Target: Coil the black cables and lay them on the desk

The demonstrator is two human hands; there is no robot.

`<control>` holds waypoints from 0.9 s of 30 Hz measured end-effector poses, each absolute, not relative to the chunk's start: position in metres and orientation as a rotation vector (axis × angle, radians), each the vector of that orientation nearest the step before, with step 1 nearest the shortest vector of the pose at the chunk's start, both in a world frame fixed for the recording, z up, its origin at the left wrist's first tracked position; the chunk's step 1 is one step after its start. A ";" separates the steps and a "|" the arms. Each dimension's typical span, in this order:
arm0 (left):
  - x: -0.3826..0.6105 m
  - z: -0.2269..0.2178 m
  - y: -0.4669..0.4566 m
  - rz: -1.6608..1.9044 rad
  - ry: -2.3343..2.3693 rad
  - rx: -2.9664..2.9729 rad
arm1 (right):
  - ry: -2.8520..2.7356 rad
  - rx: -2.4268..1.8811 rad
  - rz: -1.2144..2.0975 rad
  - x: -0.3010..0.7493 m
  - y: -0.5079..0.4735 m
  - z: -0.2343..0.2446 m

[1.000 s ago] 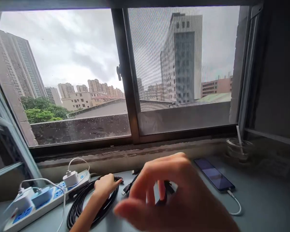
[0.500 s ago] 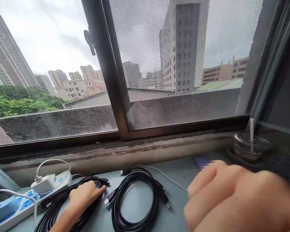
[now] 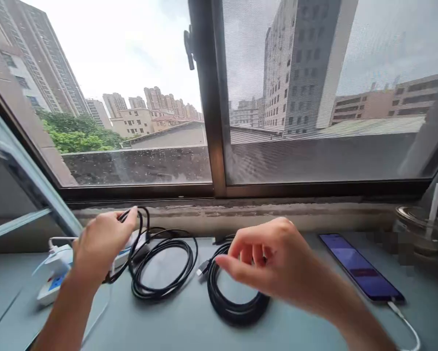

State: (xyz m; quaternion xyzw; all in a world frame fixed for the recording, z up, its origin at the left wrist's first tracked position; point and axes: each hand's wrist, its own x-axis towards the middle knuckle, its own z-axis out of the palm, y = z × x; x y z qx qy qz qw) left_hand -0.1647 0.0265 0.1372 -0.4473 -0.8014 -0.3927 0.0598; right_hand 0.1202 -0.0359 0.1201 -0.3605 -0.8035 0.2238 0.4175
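Note:
My left hand (image 3: 102, 239) is closed around several loops of a black cable (image 3: 140, 239), lifted above the desk at the left. The lower loops of this cable (image 3: 163, 292) rest on the desk in a loose ring. My right hand (image 3: 266, 258) hovers in front of a second coiled black cable (image 3: 237, 317), its fingers loosely curled and the thumb apart from them. Nothing shows between those fingers. A metal plug (image 3: 204, 267) sticks out from the left side of the second coil; my right hand hides part of that coil's far side.
A white power strip (image 3: 47, 295) with plugged-in chargers sits left, partly behind my left hand. At the right lie a phone (image 3: 363, 268) with a white charging cable (image 3: 409, 321) and a lidded cup (image 3: 423, 229) with a straw. A window frame (image 3: 219, 190) runs behind the desk.
My left hand has raised loops of the left cable off the desk. My right hand has moved from the near right toward the second coil. The view has turned left.

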 end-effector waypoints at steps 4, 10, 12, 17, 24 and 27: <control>-0.163 0.155 0.006 -1.457 -2.249 -1.319 | -2.150 -1.546 0.181 0.096 -0.011 0.091; -0.144 0.149 -0.023 -2.071 -1.731 -1.538 | -2.290 -1.577 0.463 0.086 0.000 0.066; -0.138 0.148 -0.032 -2.240 -1.672 -1.506 | -2.315 -1.471 0.684 0.083 -0.005 0.066; -0.126 0.146 -0.050 -2.312 -1.443 -1.510 | -2.539 -1.120 1.065 0.077 -0.015 0.066; -0.084 0.150 -0.063 -2.522 -1.172 -1.502 | -1.928 -0.355 1.531 0.083 -0.013 0.072; -0.062 0.154 -0.059 -2.600 -0.970 -1.430 | -1.546 -0.230 1.432 0.090 -0.020 0.084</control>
